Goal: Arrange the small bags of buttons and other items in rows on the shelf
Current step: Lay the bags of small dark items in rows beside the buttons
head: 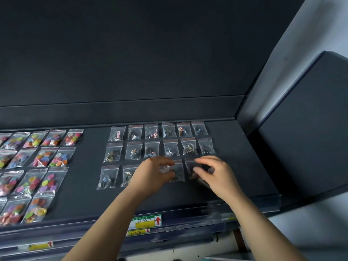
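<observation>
Small clear zip bags of dark metal zipper pulls (170,146) lie in rows on the dark shelf (84,189), two full rows at the back and a part row in front. My left hand (150,174) reaches over the front row, its thumb and fingers pinching a clear bag (177,171). Just right of it, my right hand (216,176) curls its fingers round another small bag (206,171) at the front row's right end. Bags of colourful buttons (40,159) fill the shelf's left part in rows.
A dark back panel (131,53) rises behind the shelf. A dark side panel (301,138) stands at the right. Price labels (146,221) sit on the shelf's front rail. Bare shelf surface lies between the two groups of bags and right of the zipper bags.
</observation>
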{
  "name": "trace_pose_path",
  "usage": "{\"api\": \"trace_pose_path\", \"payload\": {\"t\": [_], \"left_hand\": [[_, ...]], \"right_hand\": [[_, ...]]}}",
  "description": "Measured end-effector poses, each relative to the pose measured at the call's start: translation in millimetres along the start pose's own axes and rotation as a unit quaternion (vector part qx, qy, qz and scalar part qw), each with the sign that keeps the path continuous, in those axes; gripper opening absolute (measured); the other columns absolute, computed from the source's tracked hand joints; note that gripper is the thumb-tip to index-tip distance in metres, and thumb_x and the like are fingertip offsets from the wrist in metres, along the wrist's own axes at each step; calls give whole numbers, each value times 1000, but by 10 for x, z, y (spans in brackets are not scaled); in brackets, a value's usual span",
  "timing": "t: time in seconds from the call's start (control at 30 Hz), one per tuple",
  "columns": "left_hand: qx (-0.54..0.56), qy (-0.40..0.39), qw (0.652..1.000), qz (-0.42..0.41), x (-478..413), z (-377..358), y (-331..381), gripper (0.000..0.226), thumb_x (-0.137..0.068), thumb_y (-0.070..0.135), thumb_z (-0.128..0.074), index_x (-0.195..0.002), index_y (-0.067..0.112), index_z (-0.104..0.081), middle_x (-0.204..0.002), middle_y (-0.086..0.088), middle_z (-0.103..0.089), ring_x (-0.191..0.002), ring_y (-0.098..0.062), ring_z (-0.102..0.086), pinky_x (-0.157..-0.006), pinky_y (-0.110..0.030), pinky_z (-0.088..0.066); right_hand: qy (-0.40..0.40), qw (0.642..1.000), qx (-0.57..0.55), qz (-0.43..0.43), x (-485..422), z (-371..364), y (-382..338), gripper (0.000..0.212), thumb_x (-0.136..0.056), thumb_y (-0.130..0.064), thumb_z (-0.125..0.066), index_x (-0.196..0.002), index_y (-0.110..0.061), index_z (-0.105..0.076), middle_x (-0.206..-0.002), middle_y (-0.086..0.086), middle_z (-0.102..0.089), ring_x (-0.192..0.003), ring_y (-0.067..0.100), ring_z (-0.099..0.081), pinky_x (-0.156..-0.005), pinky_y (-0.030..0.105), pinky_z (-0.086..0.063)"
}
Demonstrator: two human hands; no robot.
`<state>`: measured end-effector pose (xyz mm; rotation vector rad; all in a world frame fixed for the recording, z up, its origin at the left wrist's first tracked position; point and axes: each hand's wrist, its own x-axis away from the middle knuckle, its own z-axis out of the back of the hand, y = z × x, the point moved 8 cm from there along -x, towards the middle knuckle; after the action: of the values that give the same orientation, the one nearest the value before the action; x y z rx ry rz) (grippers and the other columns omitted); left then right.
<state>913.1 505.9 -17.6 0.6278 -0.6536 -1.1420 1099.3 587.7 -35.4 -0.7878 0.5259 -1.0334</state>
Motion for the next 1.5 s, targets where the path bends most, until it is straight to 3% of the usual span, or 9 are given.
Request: {"api": "trace_pose_path", "payload": {"t": [0.1, 0.2, 0.43, 0.6, 0.8, 1.0, 1.2, 1.33, 1.5], "left_hand": [[191, -28, 980, 46, 60, -68, 108, 23, -79, 22, -76, -102, 19, -71, -64, 7, -68, -49, -4, -54, -52, -20, -47], [302, -101, 945, 80, 118, -277, 237, 35, -72, 33, -78, -99, 12, -70, -70, 1, -71, -48, -8, -54, -49, -23, -45], [343, -136, 925, 87, 83, -434, 353, 11, -82, 16, -72, -87, 10, -66, -59, 5, -64, -46, -9, -52, -48, -22, -41], [335, -101, 935, 51, 11, -337, 393, 5, -85, 14, -69, -83, 11, -65, -62, 1, -65, -45, -9, -51, -47, -23, -41], [342, -128, 929, 62, 11, -452, 400, 23, -78, 18, -76, -99, 13, -67, -62, -2, -61, -45, -10, -49, -43, -21, -40], [369, -64, 925, 70, -93, -439, 371, 12, -81, 6, -72, -90, 11, -67, -75, -1, -66, -40, -8, -45, -41, -18, -39], [285, -46, 955, 67, -127, -466, 267, 15, -83, 5, -70, -96, 11, -69, -87, -5, -68, -44, -7, -50, -46, -16, -43], [267, -42, 960, 69, -128, -471, 201, 14, -83, 7, -70, -95, 13, -70, -83, -2, -70, -46, -9, -50, -48, -19, -44], [272, -37, 959, 74, -121, -451, 180, 13, -83, 7, -70, -95, 10, -70, -73, 1, -66, -44, -9, -48, -46, -17, -42]], "right_hand": [[17, 968, -230, -98, 57, 85, 6, 15, -93, -29, -59, -100, -29, -72, -100, -11, -70, -69, -2, -60, -63, 14, -45], [9, 935, -333, -118, 106, 94, -71, 17, -94, -20, -58, -96, -27, -73, -95, 0, -69, -60, 7, -52, -54, 24, -44], [-30, 938, -334, -82, 208, 189, -171, 23, -89, -5, -63, -108, -17, -68, -90, 1, -66, -66, 13, -62, -66, 26, -54], [-63, 943, -313, -93, 280, 245, -177, 14, -84, 1, -68, -94, -8, -69, -72, 5, -71, -65, 18, -68, -64, 26, -56], [-11, 929, -346, -132, 307, 292, 6, 7, -82, -5, -71, -82, -12, -70, -80, 11, -70, -78, 26, -68, -74, 39, -58], [11, 931, -335, -145, 341, 342, 180, 18, -81, 6, -68, -87, -9, -61, -83, 8, -71, -74, 21, -70, -65, 30, -56], [88, 954, -235, -162, 189, 361, 500, 15, -84, 5, -66, -79, -9, -65, -80, 4, -67, -76, 17, -67, -64, 26, -57], [93, 988, -11, -119, 112, 393, 476, 9, -82, -14, -72, -79, -22, -70, -78, -9, -68, -73, 10, -65, -64, 24, -54], [111, 986, 114, -50, 102, 448, 427, 12, -77, -21, -77, -88, -23, -73, -104, -8, -55, -95, 12, -54, -76, 23, -43]]}}
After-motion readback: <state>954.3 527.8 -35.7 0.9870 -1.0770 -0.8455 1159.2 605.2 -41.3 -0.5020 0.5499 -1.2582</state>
